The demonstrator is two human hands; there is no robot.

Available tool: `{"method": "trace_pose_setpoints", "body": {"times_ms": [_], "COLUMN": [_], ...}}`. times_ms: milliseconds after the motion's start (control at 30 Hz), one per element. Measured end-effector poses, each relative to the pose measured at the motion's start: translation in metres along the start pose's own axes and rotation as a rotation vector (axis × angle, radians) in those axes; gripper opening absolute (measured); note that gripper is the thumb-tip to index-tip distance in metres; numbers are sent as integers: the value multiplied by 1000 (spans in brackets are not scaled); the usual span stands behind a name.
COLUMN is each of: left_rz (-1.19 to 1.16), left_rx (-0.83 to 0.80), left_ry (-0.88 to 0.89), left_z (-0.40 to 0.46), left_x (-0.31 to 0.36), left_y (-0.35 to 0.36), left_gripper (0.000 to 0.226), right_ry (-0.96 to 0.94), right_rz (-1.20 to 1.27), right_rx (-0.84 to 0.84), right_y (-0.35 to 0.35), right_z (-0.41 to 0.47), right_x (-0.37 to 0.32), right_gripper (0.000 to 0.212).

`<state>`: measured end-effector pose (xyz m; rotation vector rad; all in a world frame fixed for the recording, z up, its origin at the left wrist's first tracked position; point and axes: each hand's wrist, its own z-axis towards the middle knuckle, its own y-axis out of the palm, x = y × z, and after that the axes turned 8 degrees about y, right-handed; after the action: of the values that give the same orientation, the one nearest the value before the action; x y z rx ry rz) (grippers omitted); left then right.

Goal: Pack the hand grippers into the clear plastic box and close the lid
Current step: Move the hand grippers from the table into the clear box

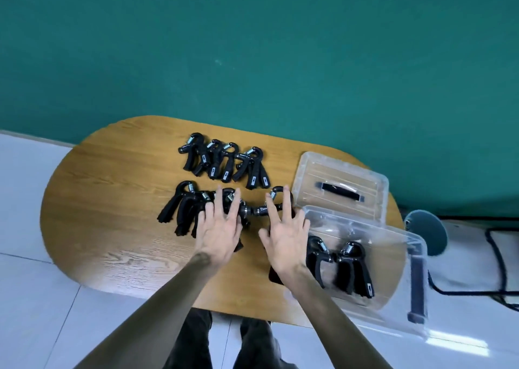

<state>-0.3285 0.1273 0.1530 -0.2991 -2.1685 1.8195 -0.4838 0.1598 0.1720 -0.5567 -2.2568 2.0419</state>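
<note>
Several black hand grippers lie on the wooden table (112,200) in two rows: a far row (224,160) and a near row (185,208). My left hand (222,225) lies with straight, spread fingers over the right end of the near row. My right hand (283,228), fingers also straight, lies over a single gripper (276,197) next to the box. The clear plastic box (393,239) stands open at the table's right end with two grippers (339,262) inside. Its clear lid (341,183), with a dark handle, lies flat behind the box.
A green wall rises behind the table. White floor tiles surround it. A round teal stool (428,231) and a white item with black cord (494,262) sit to the right of the box. My legs show below the table's near edge.
</note>
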Motion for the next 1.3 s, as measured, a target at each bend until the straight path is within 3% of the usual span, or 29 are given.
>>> {"method": "trace_pose_setpoints", "body": {"times_ms": [433,600,833,1033,1300], "left_rz": [63,34,129,10,2], "left_rx": [-52,-115,-152,-185,-266], "left_ry": [216,283,351,226,128], "left_z": [10,-1,-4,-6,12], "left_x": [147,194,229,246,247], "left_y": [-28,-4,37,61,97], "left_gripper": [72,71,76,78,71], "right_ry": [162,289,302,304,232], "right_rz": [129,189,243,264,267], "right_rx": [104,84,42,-1,-213], "right_y": [-34,-20,4,25,67], "right_z": [-29,-52,-65,-63,-38], "right_x": [146,191,232,254,284], "right_gripper": [80,85,82,84,80]}}
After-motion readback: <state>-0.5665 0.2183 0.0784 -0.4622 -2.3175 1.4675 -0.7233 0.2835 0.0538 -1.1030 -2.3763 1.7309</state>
